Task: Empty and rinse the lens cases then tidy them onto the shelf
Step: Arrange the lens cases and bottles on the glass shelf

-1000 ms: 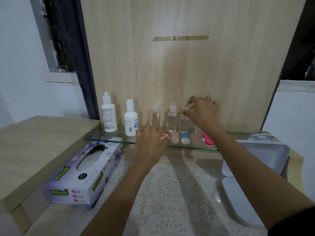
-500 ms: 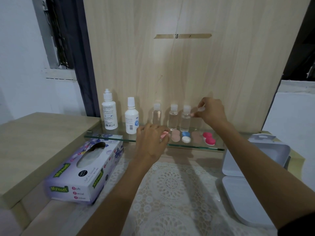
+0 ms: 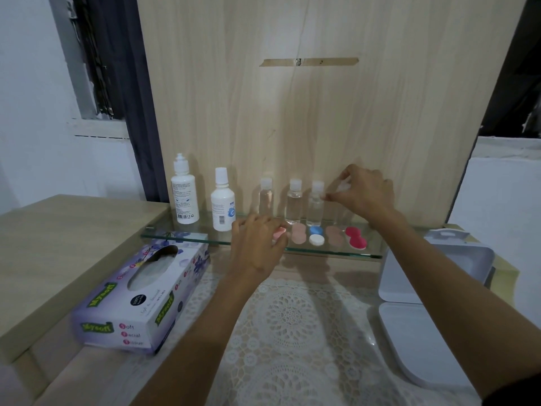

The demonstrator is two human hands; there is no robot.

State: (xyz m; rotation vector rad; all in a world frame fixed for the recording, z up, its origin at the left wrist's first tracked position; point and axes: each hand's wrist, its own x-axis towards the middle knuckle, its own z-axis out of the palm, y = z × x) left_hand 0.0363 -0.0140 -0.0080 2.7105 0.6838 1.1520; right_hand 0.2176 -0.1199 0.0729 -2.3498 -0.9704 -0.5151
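Note:
Several lens cases lie in a row on the glass shelf (image 3: 187, 238): a pale pink one (image 3: 298, 233), a blue and white one (image 3: 316, 235), a beige one (image 3: 333, 234) and a red one (image 3: 355, 237). My left hand (image 3: 257, 244) rests at the left end of the row, its fingers curled round a pink lens case (image 3: 279, 232) that is mostly hidden. My right hand (image 3: 363, 191) is raised behind the row. It pinches the white cap of a small clear bottle (image 3: 343, 184), just right of three clear bottles (image 3: 294, 200).
Two white solution bottles (image 3: 185, 197) stand at the shelf's left. A tissue box (image 3: 140, 291) lies on the table at lower left. An open white plastic box (image 3: 433, 271) sits at the right. A lace cloth (image 3: 292, 332) covers the table below the shelf. A wooden panel backs the shelf.
My right hand has moved from the third clear bottle to a spot just right of it. My left hand has stayed on the pink case.

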